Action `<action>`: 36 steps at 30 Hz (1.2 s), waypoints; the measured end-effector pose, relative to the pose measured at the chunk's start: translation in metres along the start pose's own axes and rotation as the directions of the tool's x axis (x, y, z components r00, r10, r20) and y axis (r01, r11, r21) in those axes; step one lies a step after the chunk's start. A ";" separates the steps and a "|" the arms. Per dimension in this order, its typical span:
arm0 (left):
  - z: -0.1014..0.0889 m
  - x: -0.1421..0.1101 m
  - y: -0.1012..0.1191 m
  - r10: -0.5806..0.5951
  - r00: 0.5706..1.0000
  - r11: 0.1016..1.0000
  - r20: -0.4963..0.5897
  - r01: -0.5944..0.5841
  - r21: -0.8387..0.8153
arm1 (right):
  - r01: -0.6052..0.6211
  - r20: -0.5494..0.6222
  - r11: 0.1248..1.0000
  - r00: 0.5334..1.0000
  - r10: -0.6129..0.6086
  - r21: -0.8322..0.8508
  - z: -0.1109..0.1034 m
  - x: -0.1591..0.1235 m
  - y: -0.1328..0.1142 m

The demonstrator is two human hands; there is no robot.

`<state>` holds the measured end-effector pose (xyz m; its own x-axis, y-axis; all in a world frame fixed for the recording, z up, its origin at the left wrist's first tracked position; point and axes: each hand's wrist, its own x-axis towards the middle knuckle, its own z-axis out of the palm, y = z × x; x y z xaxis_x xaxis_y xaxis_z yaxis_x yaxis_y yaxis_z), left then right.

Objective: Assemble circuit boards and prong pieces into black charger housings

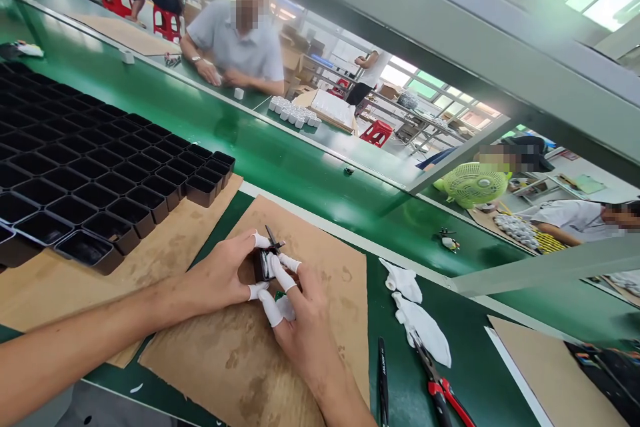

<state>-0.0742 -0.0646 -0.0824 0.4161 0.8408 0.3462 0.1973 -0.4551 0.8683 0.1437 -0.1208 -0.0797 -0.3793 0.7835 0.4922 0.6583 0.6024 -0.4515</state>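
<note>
Both hands meet over a brown cardboard sheet (320,233), with white finger cots on several fingertips. My left hand (227,273) grips a small black box (259,267) between thumb and fingers, its open side showing something white inside. My right hand (305,320) is closed at the box's right side, fingertips pressed against it. Beneath those fingers shows a small pale piece (286,309) with a bit of green; whether it is held cannot be made out. A thin dark strip-like part (273,238) sticks up behind the box, partly hidden by the fingers.
Rows of black square boxes (120,180) fill the left. Black tweezers (383,380), red-handled pliers (440,387) and white gloves (423,327) lie at right. A green conveyor belt (300,160) runs beyond; a co-worker (235,47) sits across it. A metal beam (400,33) slants overhead.
</note>
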 end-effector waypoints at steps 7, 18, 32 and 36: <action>0.000 -0.001 -0.003 -0.002 1.000 1.000 0.010 0.002 0.017 | -0.125 0.011 0.992 0.992 0.125 -0.025 0.003 -0.001 0.003; -0.003 0.000 -0.003 0.158 0.971 0.962 0.179 -0.111 -0.249 | -0.203 -0.099 0.950 0.968 0.232 0.236 -0.025 0.007 0.015; -0.003 -0.004 -0.004 0.073 0.993 0.984 0.097 -0.056 -0.168 | -0.262 0.026 0.886 0.962 0.273 0.382 -0.033 0.017 0.010; 0.001 -0.005 -0.005 -0.050 0.998 0.998 0.030 0.051 -0.035 | -0.182 -0.065 0.949 0.977 0.205 0.257 -0.022 0.012 0.005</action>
<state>-0.0766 -0.0666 -0.0887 0.4322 0.8535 0.2912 0.1874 -0.4008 0.8968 0.1568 -0.1116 -0.0591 -0.1929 0.8787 0.4366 0.5268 0.4682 -0.7094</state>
